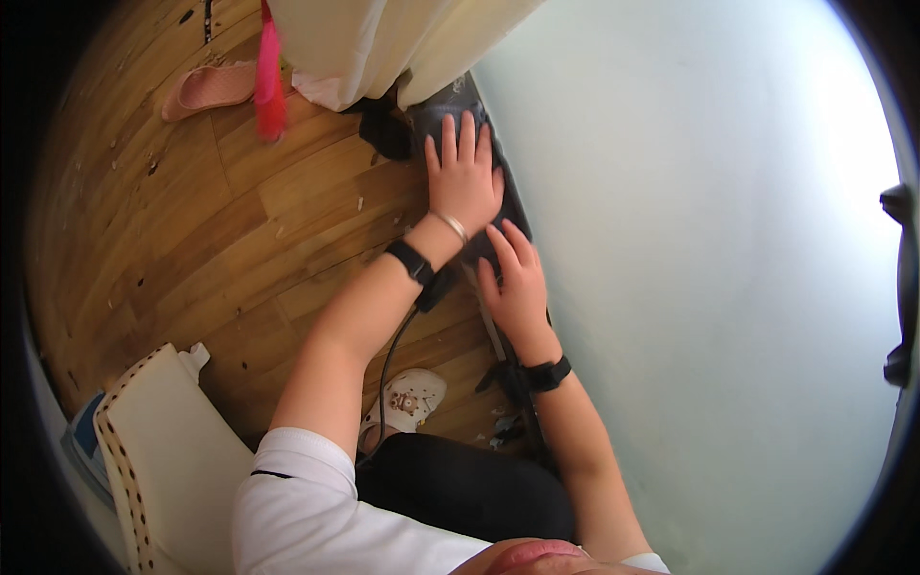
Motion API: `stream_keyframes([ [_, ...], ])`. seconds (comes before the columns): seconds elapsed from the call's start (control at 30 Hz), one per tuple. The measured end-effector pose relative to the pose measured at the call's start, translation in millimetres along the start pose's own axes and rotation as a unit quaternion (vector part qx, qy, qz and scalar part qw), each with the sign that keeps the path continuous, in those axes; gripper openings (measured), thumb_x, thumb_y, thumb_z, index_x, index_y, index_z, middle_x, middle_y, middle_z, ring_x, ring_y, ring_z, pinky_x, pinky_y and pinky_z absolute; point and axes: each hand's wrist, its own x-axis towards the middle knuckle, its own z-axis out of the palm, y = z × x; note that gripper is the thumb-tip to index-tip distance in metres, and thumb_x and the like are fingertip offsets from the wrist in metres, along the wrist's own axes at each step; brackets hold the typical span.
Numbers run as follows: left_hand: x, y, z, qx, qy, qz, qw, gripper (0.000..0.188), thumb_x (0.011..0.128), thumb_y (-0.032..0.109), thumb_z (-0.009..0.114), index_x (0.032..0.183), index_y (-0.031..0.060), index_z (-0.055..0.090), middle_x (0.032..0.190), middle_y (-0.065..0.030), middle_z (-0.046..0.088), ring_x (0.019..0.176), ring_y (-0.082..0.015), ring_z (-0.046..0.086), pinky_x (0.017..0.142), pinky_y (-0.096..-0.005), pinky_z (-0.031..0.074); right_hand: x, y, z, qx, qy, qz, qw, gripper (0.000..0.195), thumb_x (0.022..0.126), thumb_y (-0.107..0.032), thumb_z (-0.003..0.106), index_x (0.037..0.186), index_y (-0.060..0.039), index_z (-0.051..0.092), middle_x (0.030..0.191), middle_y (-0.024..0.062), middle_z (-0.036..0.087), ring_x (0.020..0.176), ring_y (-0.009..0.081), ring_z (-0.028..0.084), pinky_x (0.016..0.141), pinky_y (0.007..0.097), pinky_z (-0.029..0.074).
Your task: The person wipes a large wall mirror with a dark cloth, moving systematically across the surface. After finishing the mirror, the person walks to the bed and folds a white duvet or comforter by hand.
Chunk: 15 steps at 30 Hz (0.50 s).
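My left hand (463,178) lies palm down with fingers spread on a dark grey, smooth-looking thing (431,118) along the foot of the pale wall (683,237). A seam or edge shows on it, but what it is cannot be told. Just nearer to me, my right hand (519,291) has its fingers apart and slightly bent. Its fingertips are at the dark thing's near part, beside my left wrist; whether they touch is unclear. Neither hand grips anything. Under my left forearm, a black cable (392,352) runs from a small black object (435,290), partly hidden.
A cream curtain (359,43) hangs over the dark thing's far end. On the wooden floor (237,237) lie a pink slipper (208,90) and small scraps. A pink-red strip (270,79) hangs nearby. A cream chair-like piece (172,460) stands at left. My foot wears a white clog (413,395).
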Motion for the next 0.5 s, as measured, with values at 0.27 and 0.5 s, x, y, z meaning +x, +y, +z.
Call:
stream_keyframes([
  [0.27, -111, 56, -15, -0.06, -0.17, 0.106, 0.978, 0.069, 0.081, 0.038, 0.061, 0.137, 0.0008, 0.043, 0.149, -0.0135, 0.032, 0.139, -0.0307, 0.025, 0.109, -0.055, 0.017, -87, 3, -1, 0.027, 0.08, 0.113, 0.99, 0.042, 0.078, 0.0, 0.062, 0.12, -0.0004, 0.056, 0.111, 0.0197, 0.056, 0.094, 0.0334, 0.059, 0.081, 0.0373, 0.05],
  [0.5, -55, 54, -5, -0.347, -0.04, -0.025, 0.937, 0.067, 0.089, 0.026, 0.05, 0.145, -0.0024, 0.025, 0.151, -0.0219, 0.024, 0.141, -0.0353, 0.021, 0.109, -0.0574, 0.015, -97, 5, -8, 0.044, 0.077, 0.08, 0.993, 0.042, 0.079, 0.001, 0.062, 0.12, 0.0013, 0.054, 0.108, 0.0206, 0.056, 0.089, 0.0355, 0.058, 0.075, 0.0379, 0.05],
])
